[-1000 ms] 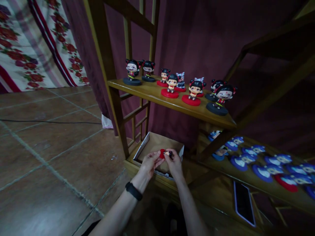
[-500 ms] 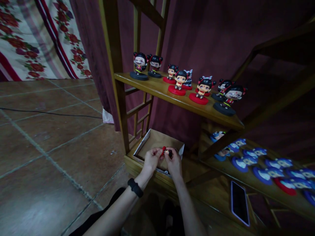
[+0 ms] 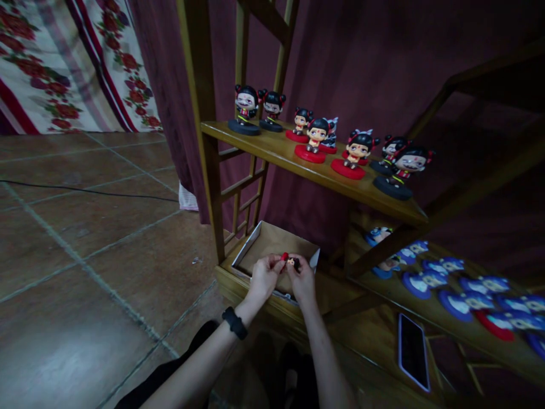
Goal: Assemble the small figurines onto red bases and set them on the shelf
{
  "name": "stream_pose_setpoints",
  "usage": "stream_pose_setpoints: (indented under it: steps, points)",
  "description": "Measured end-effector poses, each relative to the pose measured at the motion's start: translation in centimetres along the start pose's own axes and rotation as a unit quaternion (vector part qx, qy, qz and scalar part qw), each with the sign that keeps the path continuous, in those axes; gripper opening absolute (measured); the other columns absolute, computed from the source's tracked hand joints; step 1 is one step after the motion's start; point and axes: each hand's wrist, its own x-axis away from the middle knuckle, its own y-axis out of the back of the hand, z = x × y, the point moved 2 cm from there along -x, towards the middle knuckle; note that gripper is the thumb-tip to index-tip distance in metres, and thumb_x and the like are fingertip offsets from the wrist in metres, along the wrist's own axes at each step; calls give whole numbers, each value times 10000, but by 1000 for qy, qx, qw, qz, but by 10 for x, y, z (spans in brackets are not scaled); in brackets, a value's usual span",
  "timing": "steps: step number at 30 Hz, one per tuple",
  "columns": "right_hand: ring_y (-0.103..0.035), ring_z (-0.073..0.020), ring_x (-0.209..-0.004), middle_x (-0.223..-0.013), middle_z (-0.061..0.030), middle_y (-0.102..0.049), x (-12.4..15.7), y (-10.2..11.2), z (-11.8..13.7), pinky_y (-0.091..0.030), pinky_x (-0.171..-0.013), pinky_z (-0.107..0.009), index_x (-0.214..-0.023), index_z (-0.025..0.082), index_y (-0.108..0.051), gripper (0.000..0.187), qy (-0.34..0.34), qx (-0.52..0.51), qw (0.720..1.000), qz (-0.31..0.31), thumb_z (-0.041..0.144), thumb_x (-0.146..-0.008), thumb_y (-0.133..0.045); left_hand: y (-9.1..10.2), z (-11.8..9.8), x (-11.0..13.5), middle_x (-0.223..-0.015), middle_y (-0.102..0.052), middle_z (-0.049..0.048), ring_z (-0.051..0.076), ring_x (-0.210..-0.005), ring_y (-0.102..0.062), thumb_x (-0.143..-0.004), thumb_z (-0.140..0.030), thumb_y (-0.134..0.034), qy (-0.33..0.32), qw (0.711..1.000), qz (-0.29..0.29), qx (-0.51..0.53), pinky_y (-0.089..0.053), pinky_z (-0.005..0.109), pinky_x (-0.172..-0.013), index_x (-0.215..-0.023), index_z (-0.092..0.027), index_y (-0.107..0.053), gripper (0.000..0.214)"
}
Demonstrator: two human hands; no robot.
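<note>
**tilefloor_99:** so where's the little guy right now? Can't make it out in the head view.

**shelfwatcher:** The small figurine (image 3: 288, 262) is pinched between both hands, low down, right over the near edge of the cardboard box (image 3: 272, 241). The left hand (image 3: 264, 276) has its fingertips closed on the red base. The right hand (image 3: 303, 279) is closed on the dark-haired head end.

**tilefloor_99:** upright or not?

**shelfwatcher:** Nope, it's tipped sideways. The long axis runs pretty much left to right, base toward the left hand and head toward the right. Neither hand is nearer since both are touching it (the left is the one with the black wristband (image 3: 234, 322), if that helps).

**tilefloor_99:** anything in the box?

**shelfwatcher:** All I can see is its brown floor and the white-edged walls. The near corner is hidden behind the hands, so I can't say for that bit.

**tilefloor_99:** and the rest?

**shelfwatcher:** The upper shelf (image 3: 272, 149) sits above and behind the box and carries a row of figurines (image 3: 317, 136), all standing upright on black or red bases. The lower shelf (image 3: 430, 315) off to the right has a bunch of blue pieces (image 3: 451, 305) on it. There's also a phone (image 3: 412, 351) lying flat on the wood below that, well apart from the hands.
</note>
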Motion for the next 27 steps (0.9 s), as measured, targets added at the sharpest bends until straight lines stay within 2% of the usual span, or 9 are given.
stream_pose_setpoints:
  steps: [4, 7, 12, 16, 19, 21, 22, 25, 27]
  points:
    - [-606, -173, -798, -906, -50, -656, 0, -4, -7, -489, -719, -299, -966, 196, -591, 240, -33, -42, 999, 7, 264, -752, -507, -3, -1, 5, -776, -673, 55, 146, -690, -600, -752, -299, -543, -23, 998, -17, -49, -447, 238, -637, -868, -138, -643, 223]
    - [-594, -182, -843, -919, -52, -650, 2, -2, 0, -471, -770, -318, -963, 209, -596, 232, -11, 20, 1000, -5, 247, -755, -501, -3, -3, 9, -817, -677, 61, 150, -718, -608, -767, -290, -525, -29, 995, -25, -88, -444, 241, -651, -896, -145, -640, 226]
    - [-572, -190, -908, -952, -68, -627, 6, 1, 12, -444, -820, -334, -963, 211, -595, 229, 34, 86, 996, -16, 216, -764, -483, -2, -2, 8, -716, -655, 34, 135, -649, -584, -712, -312, -594, -26, 994, -47, -91, -425, 226, -613, -805, -141, -638, 199]
    - [-568, -191, -958, -1023, -77, -616, 7, -3, 11, -445, -845, -344, -1038, 217, -569, 275, 29, 52, 998, -6, 243, -780, -477, 0, 2, 1, -603, -604, 9, 117, -543, -543, -681, -330, -624, 10, 995, -80, -66, -409, 218, -550, -721, -141, -610, 194]
    - [-574, -184, -976, -1110, -83, -591, 7, -8, 4, -464, -839, -333, -1155, 226, -496, 402, -10, -24, 1000, -9, 269, -755, -520, 3, -8, 0, -617, -593, 11, 121, -556, -545, -736, -320, -575, -16, 989, -85, -124, -413, 225, -561, -747, -151, -593, 169]
    - [-586, -182, -952, -1108, -82, -593, 6, -10, 0, -481, -815, -329, -1185, 215, -461, 483, -55, -96, 994, -3, 264, -715, -560, 6, -23, 4, -732, -610, 33, 137, -656, -569, -798, -292, -505, -78, 967, -76, -228, -425, 237, -620, -816, -165, -582, 149]
    - [-589, -182, -941, -1090, -78, -603, 6, -11, -2, -484, -811, -332, -1173, 206, -468, 492, -81, -131, 988, 6, 255, -694, -573, 7, -30, 6, -804, -609, 45, 146, -718, -574, -823, -268, -468, -117, 947, -60, -292, -429, 246, -652, -863, -173, -573, 147]
    - [-584, -182, -952, -1050, -50, -626, 8, -9, -1, -480, -825, -335, -1076, 205, -535, 422, -141, -216, 965, 37, 225, -656, -576, 7, -47, 15, -994, -572, 74, 170, -876, -557, -849, -174, -401, -217, 865, 25, -453, -435, 279, -741, -1027, -186, -516, 213]
    - [-583, -180, -958, -1042, -33, -635, 9, -6, 2, -482, -823, -324, -1013, 216, -571, 376, -161, -264, 949, 57, 212, -637, -581, 5, -51, 19, -1068, -549, 84, 183, -980, -527, -846, -137, -396, -262, 815, 69, -513, -426, 302, -815, -1081, -179, -483, 254]
